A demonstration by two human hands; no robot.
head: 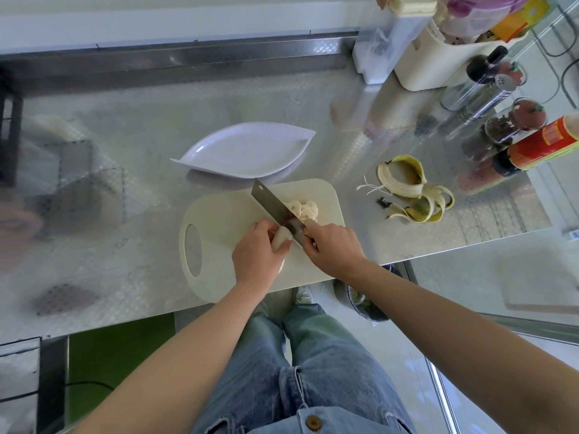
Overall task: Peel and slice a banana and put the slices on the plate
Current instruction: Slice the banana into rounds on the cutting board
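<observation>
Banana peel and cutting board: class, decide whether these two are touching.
Apart. The head view shows the banana peel lying on the counter right of the cutting board, with a bare strip of counter between them.

Counter (125, 170) embossed shiny metal; cutting board (225, 214) matt cream plastic; plate (247, 151) glossy white; cleaver (269, 202) dull steel

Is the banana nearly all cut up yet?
Peeling is done: the empty peel lies beside the cutting board. Some slices sit on it. The right hand holds the knife while the left hand holds the uncut banana piece. The plate has no slices yet.
</observation>
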